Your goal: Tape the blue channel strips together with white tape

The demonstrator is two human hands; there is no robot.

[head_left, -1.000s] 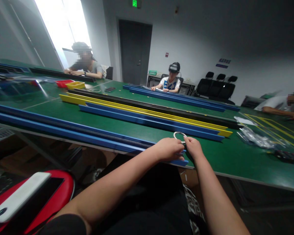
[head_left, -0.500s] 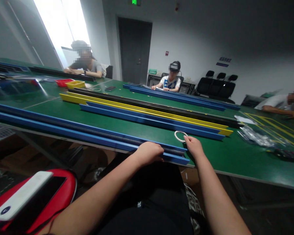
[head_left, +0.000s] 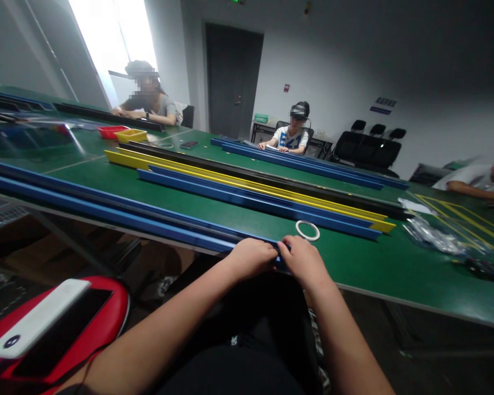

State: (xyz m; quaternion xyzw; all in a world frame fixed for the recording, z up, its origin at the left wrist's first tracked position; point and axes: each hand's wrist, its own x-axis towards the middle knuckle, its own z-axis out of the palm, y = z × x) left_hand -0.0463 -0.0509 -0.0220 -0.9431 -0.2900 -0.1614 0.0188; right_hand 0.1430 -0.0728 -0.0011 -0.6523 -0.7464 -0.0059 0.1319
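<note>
A long blue channel strip (head_left: 156, 222) with a dark inner groove lies along the near edge of the green table (head_left: 379, 274). My left hand (head_left: 251, 258) is closed around it close to its right end. Right beside it, my right hand (head_left: 304, 260) wraps over that end, fingers curled onto the strip and covering its tip. A white ring, like a roll of tape (head_left: 308, 230), lies flat on the table just beyond my right hand, apart from it.
Further in lie another blue strip (head_left: 255, 200), a yellow strip (head_left: 247, 184) and a black strip (head_left: 280, 181). Plastic bags (head_left: 432, 233) sit at right; red (head_left: 113, 131) and yellow (head_left: 132, 136) trays at far left. A red stool (head_left: 111, 307) holds a white device. Several people sit around.
My right hand has let go of the white ring, leaving it on the table, and moved left onto the end of the blue strip. My left hand stays on the strip.
</note>
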